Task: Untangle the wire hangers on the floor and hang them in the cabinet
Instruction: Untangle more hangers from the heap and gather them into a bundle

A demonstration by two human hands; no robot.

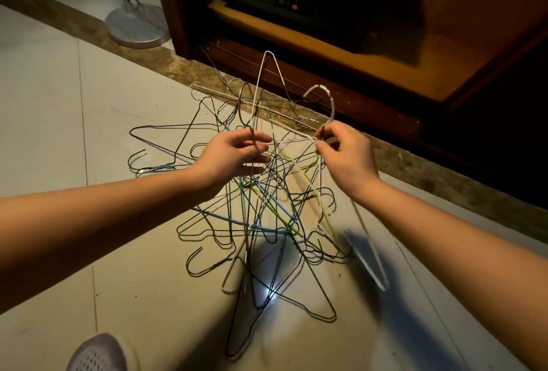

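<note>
Tiled floor (44, 103) bears the hanger tangle (261, 207) below your grips: right grip (347, 160) pinches the white hanger (331, 103) by its neck, hook beyond it; left grip (234, 157) pinches a neighbouring wire (253, 130).

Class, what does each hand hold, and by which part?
Left hand pinches a thin wire of the tangled hangers; right hand pinches the white hanger below its hook.

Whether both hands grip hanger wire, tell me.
Yes: the left hand pinches a dark wire, and the right hand pinches the white hanger below its hook.
</note>
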